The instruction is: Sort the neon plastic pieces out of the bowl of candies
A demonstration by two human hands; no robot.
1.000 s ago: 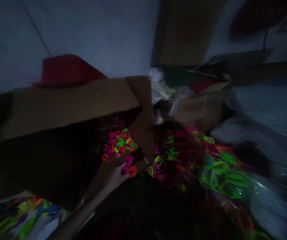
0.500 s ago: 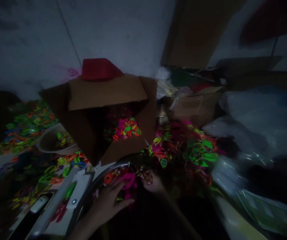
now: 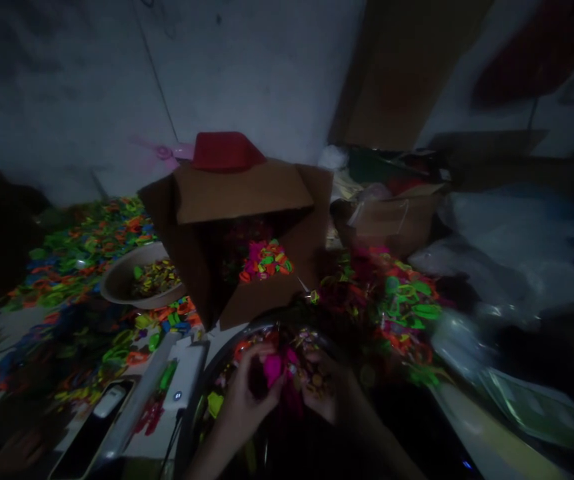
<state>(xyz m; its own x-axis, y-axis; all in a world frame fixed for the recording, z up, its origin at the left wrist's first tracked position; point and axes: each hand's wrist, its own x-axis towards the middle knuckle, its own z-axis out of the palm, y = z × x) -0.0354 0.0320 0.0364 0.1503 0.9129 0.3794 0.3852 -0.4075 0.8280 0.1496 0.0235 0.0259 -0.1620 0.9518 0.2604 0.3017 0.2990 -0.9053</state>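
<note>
In the dim light, my left hand (image 3: 244, 390) pinches a bright pink plastic band (image 3: 273, 368), which looks like a toy watch strap. Close on its right, my right hand (image 3: 324, 400) is curled around several small round brownish pieces (image 3: 315, 380), too dark to name. Its fingertips are near the pink band; whether they touch it I cannot tell. Both hands are over a dark round basin (image 3: 194, 400) with more coloured bits inside, among them a yellow piece (image 3: 214, 404).
Behind the basin a cardboard box (image 3: 244, 200) lies open towards me, coloured bands inside, a red container (image 3: 227, 152) on top. Loose bands (image 3: 411, 300) are heaped right and left. A pale bowl (image 3: 111, 287), a phone (image 3: 91, 427) and another person's hand (image 3: 19, 450) are at left.
My left hand has gone from spread over the basin to pinching the pink band. My right hand has come closer to it. The view has shifted, so the surroundings sit further right.
</note>
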